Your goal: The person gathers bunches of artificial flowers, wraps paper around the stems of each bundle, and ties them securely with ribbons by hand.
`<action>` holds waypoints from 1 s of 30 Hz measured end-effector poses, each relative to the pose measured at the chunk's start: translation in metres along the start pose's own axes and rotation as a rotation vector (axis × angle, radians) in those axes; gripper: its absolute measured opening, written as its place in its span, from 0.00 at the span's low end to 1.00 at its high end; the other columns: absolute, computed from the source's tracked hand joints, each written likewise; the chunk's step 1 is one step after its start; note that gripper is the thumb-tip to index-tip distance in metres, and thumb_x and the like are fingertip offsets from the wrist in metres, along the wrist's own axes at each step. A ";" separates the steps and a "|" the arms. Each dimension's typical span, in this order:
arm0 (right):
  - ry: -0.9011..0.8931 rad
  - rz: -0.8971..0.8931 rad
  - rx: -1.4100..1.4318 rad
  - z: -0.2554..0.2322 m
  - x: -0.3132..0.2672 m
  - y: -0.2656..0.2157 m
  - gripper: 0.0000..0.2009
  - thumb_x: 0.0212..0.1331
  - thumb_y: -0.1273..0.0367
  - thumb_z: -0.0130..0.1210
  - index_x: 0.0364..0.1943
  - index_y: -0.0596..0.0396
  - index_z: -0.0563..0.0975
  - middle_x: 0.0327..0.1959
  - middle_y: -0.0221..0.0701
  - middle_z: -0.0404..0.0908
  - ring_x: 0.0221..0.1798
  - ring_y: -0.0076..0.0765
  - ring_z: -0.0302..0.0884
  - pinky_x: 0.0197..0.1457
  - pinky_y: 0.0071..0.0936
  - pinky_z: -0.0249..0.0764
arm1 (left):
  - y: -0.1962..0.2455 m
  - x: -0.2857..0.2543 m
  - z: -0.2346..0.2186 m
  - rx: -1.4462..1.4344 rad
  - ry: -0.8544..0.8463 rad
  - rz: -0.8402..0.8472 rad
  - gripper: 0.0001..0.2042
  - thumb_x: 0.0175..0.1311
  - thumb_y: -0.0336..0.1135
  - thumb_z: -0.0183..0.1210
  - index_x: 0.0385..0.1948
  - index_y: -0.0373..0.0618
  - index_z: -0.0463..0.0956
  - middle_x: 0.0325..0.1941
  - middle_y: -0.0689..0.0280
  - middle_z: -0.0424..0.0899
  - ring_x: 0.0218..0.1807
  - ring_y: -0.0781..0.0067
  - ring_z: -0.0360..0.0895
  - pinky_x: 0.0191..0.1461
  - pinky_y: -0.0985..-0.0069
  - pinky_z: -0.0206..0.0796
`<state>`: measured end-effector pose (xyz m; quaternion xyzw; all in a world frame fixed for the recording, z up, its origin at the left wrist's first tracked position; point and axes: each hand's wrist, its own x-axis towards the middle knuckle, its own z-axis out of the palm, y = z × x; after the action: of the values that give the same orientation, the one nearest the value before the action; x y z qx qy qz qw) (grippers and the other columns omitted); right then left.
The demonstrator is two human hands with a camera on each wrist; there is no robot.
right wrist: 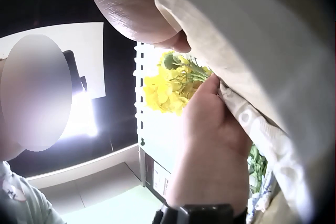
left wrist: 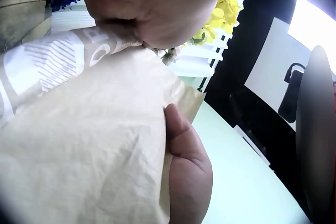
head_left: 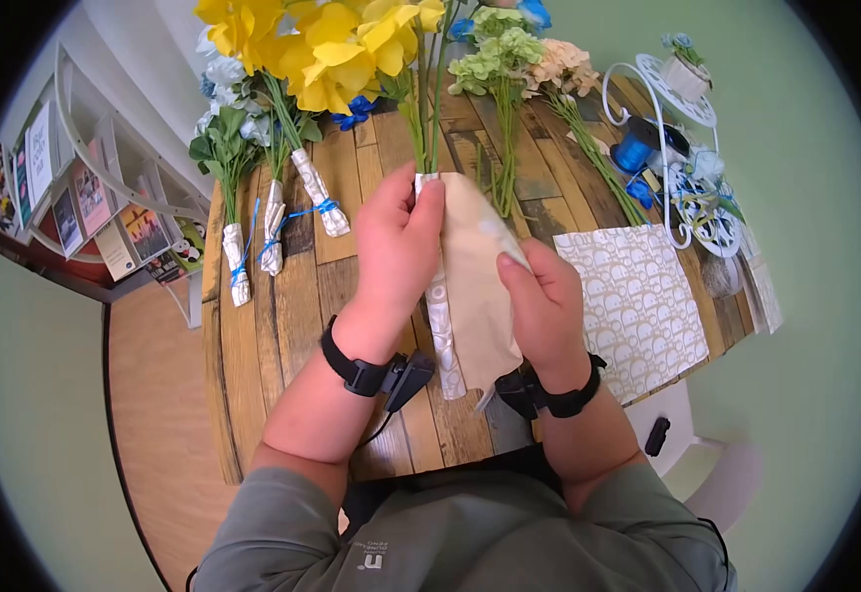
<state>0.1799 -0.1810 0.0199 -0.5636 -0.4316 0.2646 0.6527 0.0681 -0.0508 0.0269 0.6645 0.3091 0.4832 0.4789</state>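
Yellow flowers rise on green stems at the top of the head view. My left hand pinches those stems together with the top of a patterned paper, whose left edge is folded into a narrow strip. The paper's plain tan side faces up. With thumb and curled fingers, my right hand grips the paper's right edge. In the left wrist view the tan sheet spreads between both hands. The right wrist view shows my left hand at the stems beside the yellow blooms.
Several paper-wrapped bunches tied with blue lie at the left. Green flowers and peach flowers lie behind. A patterned sheet, a blue ribbon spool and a white metal stand are at the right.
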 end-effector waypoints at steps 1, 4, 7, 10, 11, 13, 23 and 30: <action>0.010 0.001 0.004 0.000 -0.002 -0.002 0.14 0.66 0.72 0.55 0.23 0.60 0.68 0.17 0.29 0.69 0.23 0.21 0.59 0.26 0.28 0.57 | -0.001 0.000 0.001 0.044 -0.021 0.001 0.08 0.75 0.30 0.53 0.43 0.35 0.78 0.34 0.70 0.83 0.32 0.87 0.74 0.35 0.84 0.66; -0.046 -0.145 -0.174 0.001 -0.007 -0.007 0.14 0.63 0.73 0.57 0.21 0.60 0.68 0.16 0.35 0.65 0.20 0.30 0.60 0.25 0.31 0.57 | -0.001 -0.002 0.008 -0.158 -0.048 -0.025 0.07 0.77 0.30 0.51 0.44 0.36 0.77 0.35 0.66 0.84 0.30 0.84 0.75 0.34 0.82 0.68; -0.061 -0.245 -0.259 0.004 -0.009 -0.008 0.15 0.61 0.73 0.58 0.19 0.60 0.67 0.16 0.40 0.63 0.18 0.42 0.60 0.23 0.36 0.56 | -0.008 -0.002 0.008 -0.156 -0.060 -0.024 0.08 0.77 0.31 0.51 0.45 0.37 0.76 0.35 0.65 0.84 0.30 0.84 0.75 0.34 0.82 0.68; -0.079 -0.329 -0.345 0.004 -0.010 -0.010 0.15 0.61 0.73 0.57 0.19 0.60 0.67 0.16 0.40 0.64 0.18 0.47 0.63 0.23 0.39 0.57 | -0.025 0.000 0.008 -0.051 -0.058 0.075 0.08 0.77 0.31 0.51 0.46 0.37 0.77 0.34 0.67 0.83 0.32 0.85 0.75 0.35 0.83 0.67; -0.127 -0.374 -0.352 0.004 -0.011 -0.010 0.14 0.62 0.72 0.57 0.19 0.59 0.69 0.16 0.40 0.65 0.19 0.47 0.64 0.23 0.38 0.59 | -0.031 0.000 0.008 0.004 -0.053 0.125 0.09 0.77 0.32 0.51 0.47 0.37 0.77 0.33 0.69 0.82 0.33 0.85 0.74 0.35 0.83 0.67; -0.174 -0.417 -0.358 0.002 -0.011 -0.011 0.14 0.62 0.72 0.56 0.19 0.59 0.70 0.17 0.40 0.66 0.20 0.47 0.66 0.24 0.37 0.60 | -0.022 0.000 0.008 0.000 -0.029 0.073 0.08 0.76 0.31 0.53 0.45 0.37 0.78 0.33 0.69 0.81 0.33 0.86 0.73 0.36 0.83 0.66; -0.206 0.158 0.234 0.019 0.008 0.022 0.12 0.73 0.68 0.49 0.50 0.61 0.78 0.40 0.30 0.82 0.43 0.27 0.79 0.50 0.26 0.73 | 0.010 0.000 0.003 -0.482 -0.026 -0.130 0.12 0.77 0.34 0.51 0.56 0.43 0.73 0.27 0.73 0.70 0.17 0.86 0.62 0.18 0.82 0.53; -0.271 0.118 -0.003 0.041 -0.004 0.050 0.19 0.74 0.68 0.47 0.63 0.63 0.69 0.49 0.46 0.81 0.51 0.42 0.81 0.58 0.32 0.74 | 0.007 -0.006 0.004 -0.678 -0.112 -0.210 0.10 0.76 0.33 0.52 0.53 0.42 0.73 0.28 0.71 0.76 0.22 0.82 0.71 0.24 0.81 0.65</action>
<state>0.1491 -0.1525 -0.0295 -0.5481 -0.4825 0.3753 0.5709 0.0698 -0.0597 0.0316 0.4579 0.1710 0.4695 0.7353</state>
